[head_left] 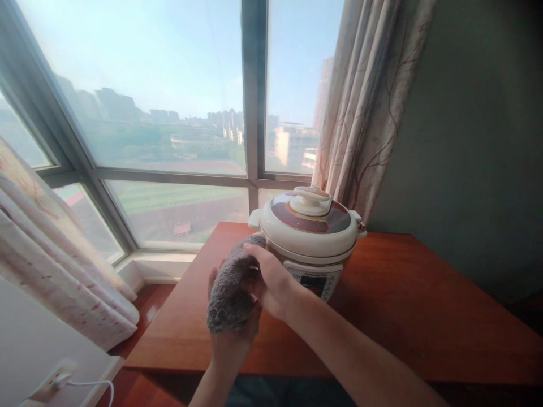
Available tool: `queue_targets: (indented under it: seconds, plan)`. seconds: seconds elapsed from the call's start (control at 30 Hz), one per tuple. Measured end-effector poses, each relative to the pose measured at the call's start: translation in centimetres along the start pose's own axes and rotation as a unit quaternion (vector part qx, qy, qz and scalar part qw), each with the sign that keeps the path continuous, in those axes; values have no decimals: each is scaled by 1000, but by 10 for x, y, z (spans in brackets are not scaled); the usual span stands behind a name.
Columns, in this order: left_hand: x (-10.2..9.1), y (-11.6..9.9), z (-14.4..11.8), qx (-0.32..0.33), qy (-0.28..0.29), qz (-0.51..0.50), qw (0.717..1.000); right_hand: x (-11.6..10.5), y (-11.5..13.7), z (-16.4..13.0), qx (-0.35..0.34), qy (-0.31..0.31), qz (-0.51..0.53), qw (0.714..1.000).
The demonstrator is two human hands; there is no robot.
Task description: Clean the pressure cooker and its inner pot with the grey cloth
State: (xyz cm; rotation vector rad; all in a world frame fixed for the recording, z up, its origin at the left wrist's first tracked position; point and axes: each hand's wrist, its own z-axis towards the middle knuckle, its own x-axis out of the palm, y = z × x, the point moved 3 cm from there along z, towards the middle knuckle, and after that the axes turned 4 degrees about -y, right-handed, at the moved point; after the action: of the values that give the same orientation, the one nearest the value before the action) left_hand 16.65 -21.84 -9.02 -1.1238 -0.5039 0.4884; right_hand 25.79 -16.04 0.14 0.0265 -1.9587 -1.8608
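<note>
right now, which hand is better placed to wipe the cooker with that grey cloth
Probably the left hand: the grey cloth is draped over it, beside the cooker. The right hand only rests on the cloth from the side, between cloth and cooker.

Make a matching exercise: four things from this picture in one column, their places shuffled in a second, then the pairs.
1. grey fluffy cloth
2. cream electric pressure cooker with brown lid
3. patterned beige curtain
4. white wall plug with cord

a. lower left corner
b. on the reddish wooden table
c. hanging right of the window
d. between left hand and right hand

Pairs: 1-d, 2-b, 3-c, 4-a
</note>
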Motion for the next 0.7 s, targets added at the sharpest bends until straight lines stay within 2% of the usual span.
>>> queue_targets:
  seconds: [0.07, 0.1, 0.13, 0.2, 0.3, 0.33, 0.4, 0.47, 0.53, 0.57, 0.63, 0.7]
  plan:
    - [-2, 1, 0, -172, -60, -92, 979, 0, 12, -6, 43, 45, -1, 998]
    - [-2, 0, 0, -231, -80, -130, 961, -1, 21, -9, 40, 67, -37, 996]
    - [-2, -2, 0, -272, -92, -163, 944, -5, 32, -11, 11, 84, -88, 993]
    - [2, -5, 1, -321, -92, -213, 918, -17, 58, -13, -94, 86, -198, 972]
    - [11, -3, -5, -385, -91, -265, 879, -44, 99, -9, -278, 32, -322, 904]
    - [15, -1, -10, -397, -89, -268, 873, -56, 111, -5, -322, -10, -358, 876]
    - [24, 4, -21, -398, -71, -238, 883, -82, 130, 7, -380, -111, -444, 804]
    - [35, 9, -32, -357, -21, -183, 916, -108, 141, 23, -414, -175, -514, 731]
    - [48, 9, -40, -236, 48, -129, 962, -131, 144, 42, -418, -191, -566, 684]
    - [54, 8, -43, -152, 80, -105, 979, -142, 143, 50, -409, -194, -582, 675]
    - [63, 7, -49, 0, 116, -65, 991, -157, 137, 63, -381, -194, -593, 682]
    - [69, 13, -51, 65, 114, -33, 991, -165, 130, 68, -360, -192, -587, 699]
